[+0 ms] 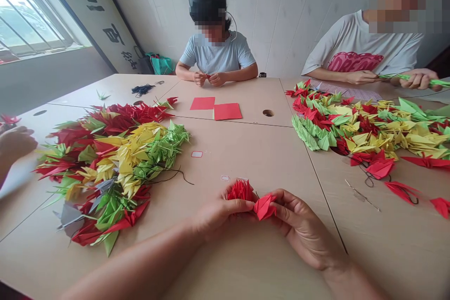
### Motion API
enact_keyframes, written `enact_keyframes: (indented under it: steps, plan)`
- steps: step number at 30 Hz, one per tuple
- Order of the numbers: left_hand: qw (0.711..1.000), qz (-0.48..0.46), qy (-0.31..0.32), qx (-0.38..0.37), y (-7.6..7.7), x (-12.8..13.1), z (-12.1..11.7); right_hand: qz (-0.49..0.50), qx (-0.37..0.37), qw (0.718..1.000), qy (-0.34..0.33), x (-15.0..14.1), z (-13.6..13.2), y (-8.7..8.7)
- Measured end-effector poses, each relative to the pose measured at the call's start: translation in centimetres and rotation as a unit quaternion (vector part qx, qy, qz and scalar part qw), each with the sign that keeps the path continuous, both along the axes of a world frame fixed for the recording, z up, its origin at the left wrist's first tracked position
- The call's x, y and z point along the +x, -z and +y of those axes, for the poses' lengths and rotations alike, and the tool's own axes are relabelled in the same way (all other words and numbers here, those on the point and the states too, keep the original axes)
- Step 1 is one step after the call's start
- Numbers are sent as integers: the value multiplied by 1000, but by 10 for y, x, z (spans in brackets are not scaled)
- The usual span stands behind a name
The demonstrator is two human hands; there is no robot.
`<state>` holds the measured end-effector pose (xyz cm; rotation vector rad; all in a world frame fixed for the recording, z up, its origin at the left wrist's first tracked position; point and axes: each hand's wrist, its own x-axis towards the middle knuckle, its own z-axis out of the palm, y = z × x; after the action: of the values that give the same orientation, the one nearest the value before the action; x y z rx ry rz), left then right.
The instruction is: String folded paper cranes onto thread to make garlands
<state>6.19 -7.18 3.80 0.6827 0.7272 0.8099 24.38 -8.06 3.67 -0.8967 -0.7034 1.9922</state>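
The right hand (302, 227) pinches a red paper crane (263, 206) between thumb and fingers, just above the worktop (246, 262), and this crane is the landmark for the rest. The left hand (220, 211) is closed around a tightly packed bundle of red folded paper (241, 190) just left of the crane, its thumb tip at or almost at the crane's near-left edge. A short dark line behind the crane may be thread, but it is too small to tell. Good handling here probably means a light pinch on the crane's thick middle, since hard pressure could crush the thin points, and a firm left-hand grip so the packed layers stay aligned. Lining the crane up squarely with the bundle before they meet should help avoid bent tips. Well left of the crane lies a multicoloured heap of paper cranes (130, 150), with a loose dark thread (176, 171) trailing toward it. Beyond the crane lie two red paper sheets (228, 111). To its right, a thin needle-like piece (362, 195) rests near loose red paper pieces (399, 191), where a sleeve could snag.
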Motion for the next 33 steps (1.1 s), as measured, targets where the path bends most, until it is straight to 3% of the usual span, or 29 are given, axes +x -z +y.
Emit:
enact_keyframes:
  steps: [10, 22, 33]
  plan:
    - [997, 37, -4, 68, 3, -1, 0, 25, 15, 998, 64, 1, 2, 1]
    - [995, 52, -62, 54, 0, 0, 1, -76, 73, 994, 37, -1, -1, 1]
    - [997, 32, -61, 47, -2, 1, 1, -64, 75, 992, 73, -4, -1, 0]
